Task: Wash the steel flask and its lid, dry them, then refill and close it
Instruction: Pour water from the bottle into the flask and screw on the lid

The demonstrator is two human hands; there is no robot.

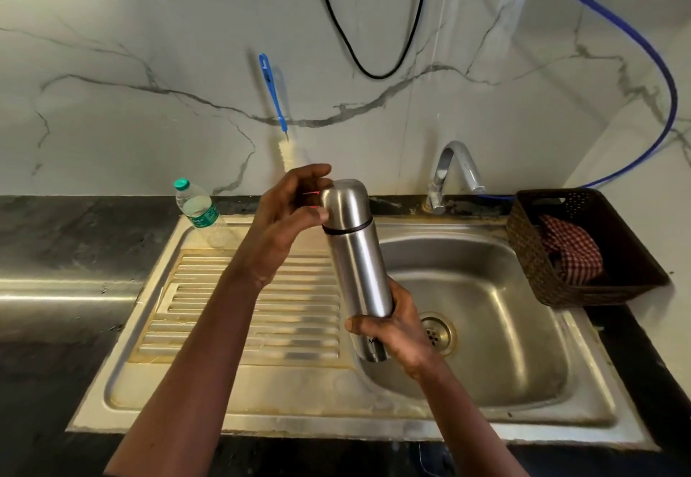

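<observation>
I hold a tall steel flask (359,271) upright and slightly tilted over the left edge of the sink basin (486,327). Its steel lid (346,203) sits on top, above a black ring. My right hand (396,330) grips the flask's lower body from the right. My left hand (288,211) is at the lid's left side, with curled fingers and the thumb against the lid near the seam. How far the fingers reach behind the lid is hidden.
A ribbed steel drainboard (254,308) lies left of the basin. A plastic water bottle (196,209) stands at its back corner. A blue-handled bottle brush (275,102) leans on the wall. The tap (454,173) is behind the basin. A brown basket (583,248) holds a checked cloth (572,248).
</observation>
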